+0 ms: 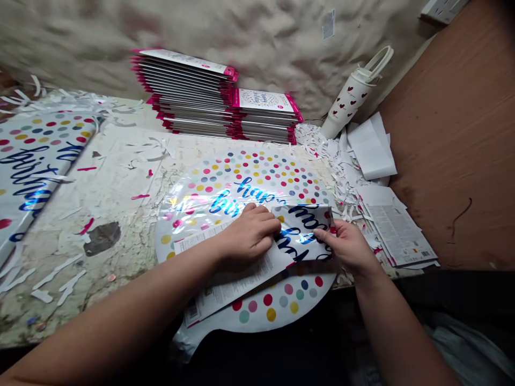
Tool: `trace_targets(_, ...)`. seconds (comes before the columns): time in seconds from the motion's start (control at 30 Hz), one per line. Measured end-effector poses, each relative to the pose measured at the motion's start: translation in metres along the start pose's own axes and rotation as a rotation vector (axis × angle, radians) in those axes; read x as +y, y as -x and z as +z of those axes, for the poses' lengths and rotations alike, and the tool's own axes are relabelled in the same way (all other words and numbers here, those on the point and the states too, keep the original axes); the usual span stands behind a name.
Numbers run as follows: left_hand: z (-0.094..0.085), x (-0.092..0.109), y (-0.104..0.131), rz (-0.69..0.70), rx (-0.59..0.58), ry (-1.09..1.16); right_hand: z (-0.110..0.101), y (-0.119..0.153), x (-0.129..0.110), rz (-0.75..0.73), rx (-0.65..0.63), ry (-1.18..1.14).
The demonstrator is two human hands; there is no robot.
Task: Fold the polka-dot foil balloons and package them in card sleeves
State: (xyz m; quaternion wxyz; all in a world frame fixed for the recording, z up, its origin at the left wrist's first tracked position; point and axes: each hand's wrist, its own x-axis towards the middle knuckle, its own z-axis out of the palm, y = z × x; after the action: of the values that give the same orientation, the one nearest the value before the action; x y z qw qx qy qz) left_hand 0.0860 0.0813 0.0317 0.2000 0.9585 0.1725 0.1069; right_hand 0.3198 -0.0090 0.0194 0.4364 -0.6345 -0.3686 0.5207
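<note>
A round foil balloon (273,177) with coloured dots and blue lettering lies flat, its tail hanging over the table's near edge. On top of it rests a white printed packet (241,284), set at a slant. At the packet's right end is a folded foil balloon (306,230) with dark blue letters; whether part of it is inside the packet cannot be told. My left hand (253,233) is closed over the packet's upper end, fingers curled beside the folded foil. My right hand (350,244) pinches the folded balloon's right edge between thumb and fingers.
Two stacks of pink-edged packets (193,96) stand against the wall. A white tumbler with hearts (350,102) leans at the back right, near paper shreds (322,142) and printed cards (396,225). More dotted foil (36,161) lies at left. A brown board (454,150) borders the right side.
</note>
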Motion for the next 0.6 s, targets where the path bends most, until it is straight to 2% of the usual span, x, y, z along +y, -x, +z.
trace_targets(0.13,-0.001,0.003,0.000,0.034,-0.024,-0.038,0.001,-0.014,-0.012,0.184,-0.226,-0.024)
trace_targets(0.27,-0.001,0.011,0.003,0.105,-0.044,-0.168,0.007,-0.029,-0.020,0.231,-0.338,0.004)
trace_targets(0.47,0.000,0.018,0.010,0.116,-0.092,-0.228,0.015,-0.034,-0.015,0.263,-0.377,0.103)
trace_targets(0.6,0.006,0.019,0.011,0.117,-0.101,-0.242,0.024,-0.035,-0.012,0.185,-0.242,-0.049)
